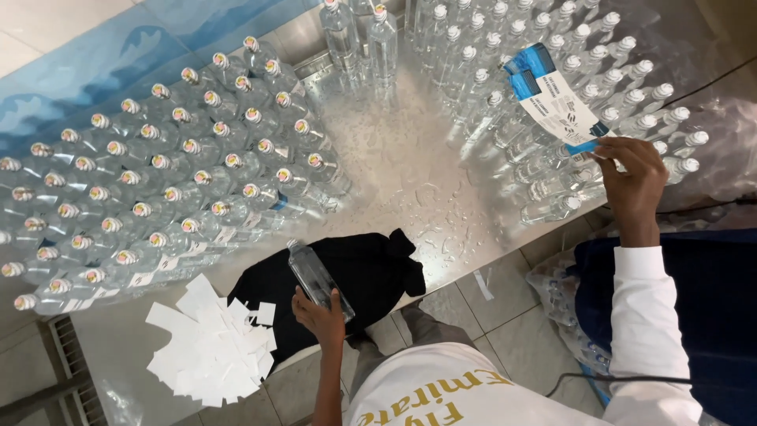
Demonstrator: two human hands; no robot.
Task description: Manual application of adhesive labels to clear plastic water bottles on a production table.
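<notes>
1. A clear plastic bottle [314,278] is gripped in the left hand [322,317], the fingers closed round its lower end, and it is held lying over a black cloth [371,276] at the near edge of the wet metal tabletop [410,166].
2. A blue-and-white label sheet [552,99] is pinched by its lower corner between the fingers of the right hand [631,177], which is raised well to the right of the black cloth, above the capped bottles lying on that side [568,71].
3. Further capped bottles [158,181] are laid in rows to the left of the black cloth, and a heap of white paper slips [213,347] lies just beside its left edge.
4. The step in hand is judged to be labelling: the bottle is presented bare and the label is held ready but is well apart from it.
5. For the next move, the label would have to be brought down to the black cloth, squared to the bottle's side and wrapped smoothly, while the bottle is kept steady in the left grip; water drops on the tabletop could hinder sticking.
</notes>
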